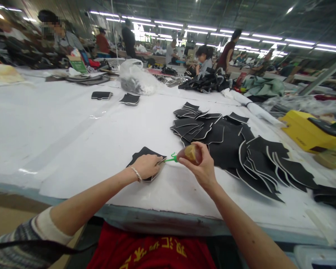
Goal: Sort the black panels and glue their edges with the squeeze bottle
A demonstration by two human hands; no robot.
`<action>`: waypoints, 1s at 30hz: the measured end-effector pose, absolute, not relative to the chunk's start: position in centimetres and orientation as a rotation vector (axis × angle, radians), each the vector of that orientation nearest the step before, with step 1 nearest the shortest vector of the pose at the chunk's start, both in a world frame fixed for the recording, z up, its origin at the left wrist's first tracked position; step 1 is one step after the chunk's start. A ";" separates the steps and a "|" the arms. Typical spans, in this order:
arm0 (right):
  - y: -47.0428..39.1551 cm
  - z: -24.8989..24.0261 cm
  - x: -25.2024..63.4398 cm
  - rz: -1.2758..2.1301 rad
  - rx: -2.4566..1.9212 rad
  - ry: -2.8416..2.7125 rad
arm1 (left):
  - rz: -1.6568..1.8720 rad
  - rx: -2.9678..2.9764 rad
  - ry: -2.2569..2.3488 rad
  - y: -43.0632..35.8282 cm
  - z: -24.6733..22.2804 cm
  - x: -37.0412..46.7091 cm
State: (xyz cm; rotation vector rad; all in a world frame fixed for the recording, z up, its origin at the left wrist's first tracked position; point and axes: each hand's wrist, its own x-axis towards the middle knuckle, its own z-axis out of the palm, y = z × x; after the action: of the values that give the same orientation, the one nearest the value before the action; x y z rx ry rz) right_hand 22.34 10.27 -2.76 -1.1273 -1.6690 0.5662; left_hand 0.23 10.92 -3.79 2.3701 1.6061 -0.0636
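My right hand (203, 168) is wrapped round a small squeeze bottle (190, 154) of amber liquid, tilted on its side. The bottle's green nozzle (172, 158) points left, its tip at the edge of a black piece (142, 152) with a pale edge. On top of that piece lies my left hand (147, 166), pressing it near its right corner; its fingers are bent and close together. A bracelet is on the left wrist. To the right of the bottle, many black cut pieces (226, 144) lie fanned out and overlapping on the white table (72, 142).
Two small black stacks (101, 95) (130, 99) lie farther back. A clear plastic bag (136, 76) and a dark heap (205, 81) are behind. At the right is a yellow box (310, 130). Several people work in the background.
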 end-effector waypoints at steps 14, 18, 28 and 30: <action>10.7 -2.2 22.0 0.617 -1.234 -1.653 | 0.063 2.309 1.491 10.5 -4.3 -0.2; 10.7 -2.3 22.2 0.543 -1.231 -1.646 | 0.069 2.306 1.491 10.4 -4.5 -0.2; 10.8 -2.9 22.3 0.549 -1.210 -1.605 | 0.061 2.291 1.488 10.1 -4.2 -0.2; 10.5 -3.0 22.3 0.582 -1.209 -1.613 | 0.058 2.298 1.484 10.1 -4.2 -0.2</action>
State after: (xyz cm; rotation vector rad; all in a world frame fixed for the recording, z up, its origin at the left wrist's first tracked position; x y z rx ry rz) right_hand 22.27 10.47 -2.99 -1.2093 -1.6133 0.5820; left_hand -0.20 10.14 -4.21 2.2977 1.4842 0.0579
